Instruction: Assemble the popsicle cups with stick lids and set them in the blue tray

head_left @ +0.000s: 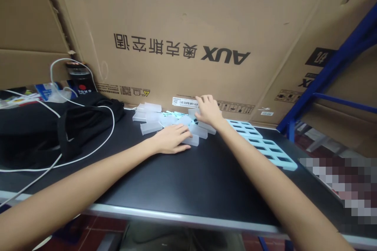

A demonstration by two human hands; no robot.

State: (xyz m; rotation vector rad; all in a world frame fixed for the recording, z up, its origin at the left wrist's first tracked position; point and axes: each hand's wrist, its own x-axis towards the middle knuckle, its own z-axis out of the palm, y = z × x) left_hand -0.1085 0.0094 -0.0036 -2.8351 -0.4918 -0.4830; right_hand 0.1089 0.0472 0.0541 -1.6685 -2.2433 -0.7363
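Translucent cases [151, 127] just beyond left grip [172, 139], beside right grip [209, 112].

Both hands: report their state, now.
Left hand: loosely curled at a box; grip can't be told.
Right hand: part-curled at another box; grip can't be told.

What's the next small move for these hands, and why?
I'd probably close the right hand gently on the translucent box at its fingertips, with the left hand just steadying the near box. The fingers curl by that first box, though a firm hold isn't clear, and other boxes lie heaped close by, so a hard pull might shift them.
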